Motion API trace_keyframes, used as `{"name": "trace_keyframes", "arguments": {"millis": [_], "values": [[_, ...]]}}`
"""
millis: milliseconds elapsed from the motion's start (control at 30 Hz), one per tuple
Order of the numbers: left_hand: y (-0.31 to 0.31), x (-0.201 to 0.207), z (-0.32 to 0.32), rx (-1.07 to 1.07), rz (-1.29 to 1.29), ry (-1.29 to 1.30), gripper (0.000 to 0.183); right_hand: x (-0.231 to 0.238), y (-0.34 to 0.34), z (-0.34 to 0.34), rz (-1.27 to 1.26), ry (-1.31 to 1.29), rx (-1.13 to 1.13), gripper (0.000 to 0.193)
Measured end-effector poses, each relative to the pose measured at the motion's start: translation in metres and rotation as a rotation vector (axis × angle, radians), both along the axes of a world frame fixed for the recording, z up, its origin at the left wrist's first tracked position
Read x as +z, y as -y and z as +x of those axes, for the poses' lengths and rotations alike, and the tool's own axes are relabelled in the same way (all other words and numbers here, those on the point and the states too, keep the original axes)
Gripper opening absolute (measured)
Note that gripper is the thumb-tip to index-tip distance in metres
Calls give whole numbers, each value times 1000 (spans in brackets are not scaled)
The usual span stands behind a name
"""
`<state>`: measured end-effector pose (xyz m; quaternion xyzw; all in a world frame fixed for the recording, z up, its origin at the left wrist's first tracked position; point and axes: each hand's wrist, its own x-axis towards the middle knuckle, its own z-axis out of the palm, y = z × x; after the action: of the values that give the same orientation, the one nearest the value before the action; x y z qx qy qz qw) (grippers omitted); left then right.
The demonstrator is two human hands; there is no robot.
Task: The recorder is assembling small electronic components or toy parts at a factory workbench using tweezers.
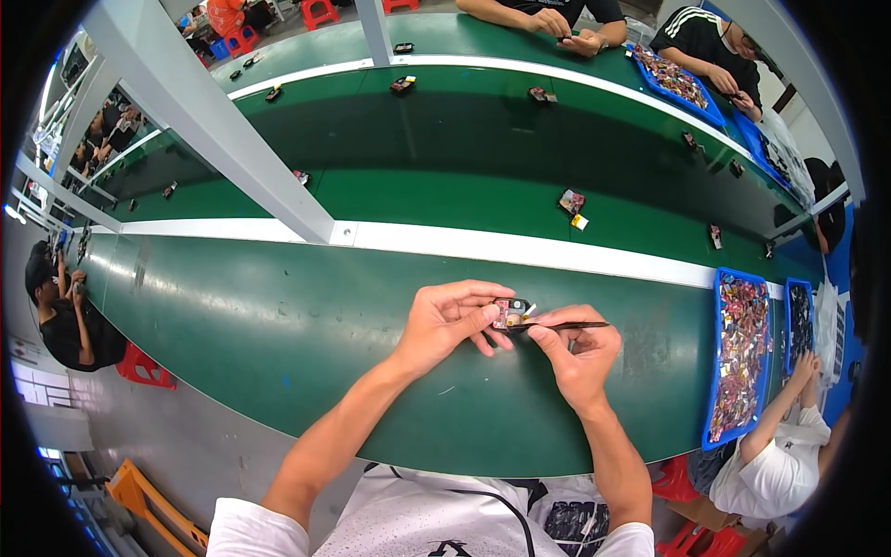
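Observation:
Above the green workbench, my left hand (455, 316) grips a small electronic assembly (509, 312), a black casing with a reddish circuit board and a pale tab. The thumb presses on its near side. My right hand (580, 351) is closed on a pair of dark tweezers (580, 325), held almost level. Their tip reaches the board's right edge, close to a yellowish part. What exactly the tip touches is too small to tell.
A white rail (520, 257) separates the bench from a green conveyor belt (445, 200) carrying several small assemblies, one being a board with a yellow tab (573, 206). A grey post (223, 121) rises left. Blue trays of parts (710, 371) stand right. Co-workers sit around.

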<state>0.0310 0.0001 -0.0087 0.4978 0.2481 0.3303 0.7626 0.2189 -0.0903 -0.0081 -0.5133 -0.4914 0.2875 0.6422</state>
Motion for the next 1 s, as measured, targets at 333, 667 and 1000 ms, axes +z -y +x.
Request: {"name": "trace_keyframes", "arguments": {"millis": [333,667,1000], "values": [[0,1,-1,-12,-24,-5,29,0,-1,3,-2,72,23,13],[-1,1,-3,-10,-18,-33,28,0,0,-1,-42,76,11,12],[-3,-2,-4,23,-15,-39,29,4,-1,-5,7,108,-30,13]]}}
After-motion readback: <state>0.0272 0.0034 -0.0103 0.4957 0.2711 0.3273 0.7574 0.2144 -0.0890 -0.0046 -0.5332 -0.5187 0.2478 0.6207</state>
